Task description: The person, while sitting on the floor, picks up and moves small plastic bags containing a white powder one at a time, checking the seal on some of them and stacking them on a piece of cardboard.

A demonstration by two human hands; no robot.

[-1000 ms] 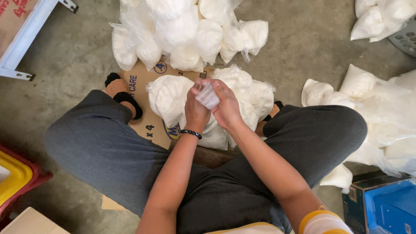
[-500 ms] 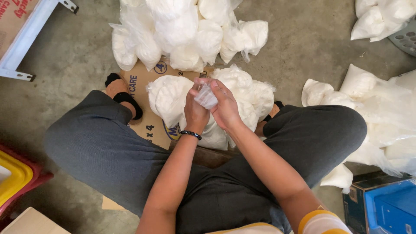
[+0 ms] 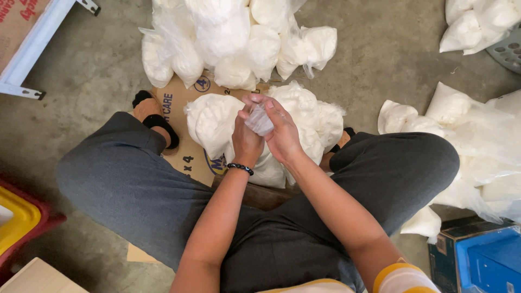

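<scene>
Above the cardboard (image 3: pixel 187 157) on the floor, the left hand (image 3: pixel 247 142) and right hand (image 3: pixel 283 133) are both gripping a clear bag neck (image 3: pixel 259 120) with closed fingers over white bags (image 3: pixel 217 122).

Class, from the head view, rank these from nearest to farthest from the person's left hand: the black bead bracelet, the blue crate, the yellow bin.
1. Black bead bracelet: on the wrist just below the left hand.
2. Yellow bin: far left edge, low down.
3. Blue crate: bottom right corner.
</scene>
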